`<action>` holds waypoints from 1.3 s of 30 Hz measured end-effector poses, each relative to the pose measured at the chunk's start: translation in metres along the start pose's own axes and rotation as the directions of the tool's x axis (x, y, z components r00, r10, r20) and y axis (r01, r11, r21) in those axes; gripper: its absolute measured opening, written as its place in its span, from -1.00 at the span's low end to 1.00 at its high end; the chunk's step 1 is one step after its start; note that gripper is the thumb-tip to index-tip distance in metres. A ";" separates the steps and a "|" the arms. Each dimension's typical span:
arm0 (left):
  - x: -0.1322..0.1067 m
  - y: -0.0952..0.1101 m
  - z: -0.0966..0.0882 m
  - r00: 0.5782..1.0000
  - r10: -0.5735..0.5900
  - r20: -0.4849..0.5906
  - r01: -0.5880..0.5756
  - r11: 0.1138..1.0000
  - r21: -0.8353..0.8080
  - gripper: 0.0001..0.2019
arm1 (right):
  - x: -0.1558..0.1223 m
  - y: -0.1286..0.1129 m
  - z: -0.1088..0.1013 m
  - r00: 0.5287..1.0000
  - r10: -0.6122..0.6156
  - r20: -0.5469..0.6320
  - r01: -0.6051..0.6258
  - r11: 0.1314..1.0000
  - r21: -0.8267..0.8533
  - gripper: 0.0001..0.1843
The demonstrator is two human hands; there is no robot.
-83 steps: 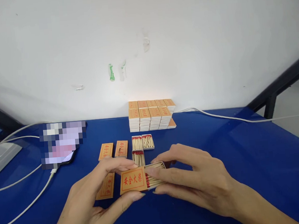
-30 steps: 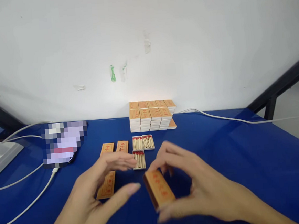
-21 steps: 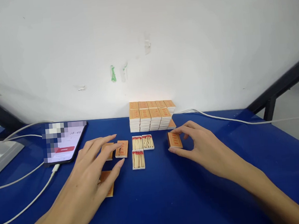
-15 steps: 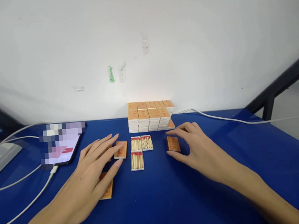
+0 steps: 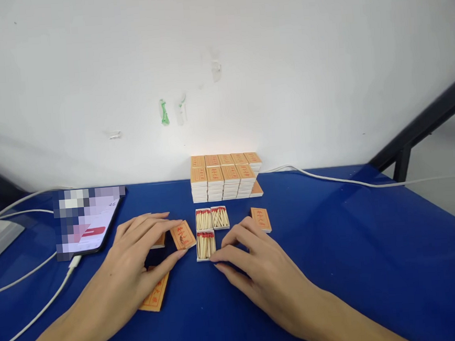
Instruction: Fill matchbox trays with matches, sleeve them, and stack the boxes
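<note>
Thumb and index finger of my left hand (image 5: pixel 140 261) are closed on the edges of an orange matchbox (image 5: pixel 183 235), turned at an angle. Whether a tray is inside it, I cannot tell. Under that hand lie another matchbox (image 5: pixel 159 242) and an orange matchbox piece (image 5: pixel 155 293), both partly covered. My right hand (image 5: pixel 254 263) has its fingers slightly apart at the lower right corner of an open tray of red-tipped matches (image 5: pixel 205 244). Two more open match trays (image 5: pixel 203 219) (image 5: pixel 219 217) sit just behind it. Right of them lies a single matchbox (image 5: pixel 261 219).
A stack of matchboxes (image 5: pixel 222 179) stands against the white wall. To the left lies a phone (image 5: pixel 94 228) with a white charging cable (image 5: pixel 60 304) plugged in. Another white cable (image 5: pixel 342 182) runs along the back right of the blue table (image 5: pixel 357 265).
My right hand has left the matchbox on the right and moved left and nearer, to the front match tray. In my left fingers the matchbox has turned. The view has shifted slightly.
</note>
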State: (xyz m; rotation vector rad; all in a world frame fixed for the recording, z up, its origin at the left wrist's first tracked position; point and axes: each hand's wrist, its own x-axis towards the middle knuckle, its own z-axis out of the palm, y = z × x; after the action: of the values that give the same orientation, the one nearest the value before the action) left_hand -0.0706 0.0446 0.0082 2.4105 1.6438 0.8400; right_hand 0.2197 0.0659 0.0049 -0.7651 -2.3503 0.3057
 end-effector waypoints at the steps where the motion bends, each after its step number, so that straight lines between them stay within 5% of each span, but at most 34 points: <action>1: 0.000 0.000 0.000 1.000 0.000 -0.008 0.000 1.000 0.006 -0.62 | 0.000 0.001 -0.001 1.000 0.006 0.004 -0.006 1.000 0.000 -0.81; 8: -0.002 0.007 -0.001 0.998 0.043 -0.036 -0.041 0.997 0.058 -0.55 | 0.003 0.007 -0.012 0.998 0.052 0.018 -0.053 0.998 0.020 -0.80; 18: -0.009 0.019 0.004 0.995 0.089 -0.048 -0.085 0.993 0.082 -0.55 | 0.002 0.001 0.000 0.999 0.038 0.035 -0.039 0.999 0.023 -0.84; 28: -0.015 0.036 0.005 0.996 0.072 0.049 -0.073 0.997 0.009 -0.48 | 0.002 0.015 -0.037 0.976 0.138 0.170 -0.146 0.989 0.033 -0.76; 35: -0.017 0.041 0.002 0.993 0.113 0.036 -0.113 0.994 -0.014 -0.51 | 0.003 0.014 -0.032 0.988 0.153 0.027 -0.151 0.987 -0.055 -0.99; 39: -0.014 0.041 0.001 0.986 0.133 0.096 -0.133 0.991 -0.007 -0.67 | -0.002 0.009 -0.016 0.981 0.192 -0.011 -0.188 0.942 -0.277 -0.65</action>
State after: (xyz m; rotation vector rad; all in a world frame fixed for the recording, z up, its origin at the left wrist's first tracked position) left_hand -0.0393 0.0155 0.0175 2.5405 1.4623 0.7292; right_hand 0.2350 0.0724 0.0130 -1.1310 -2.3664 0.0622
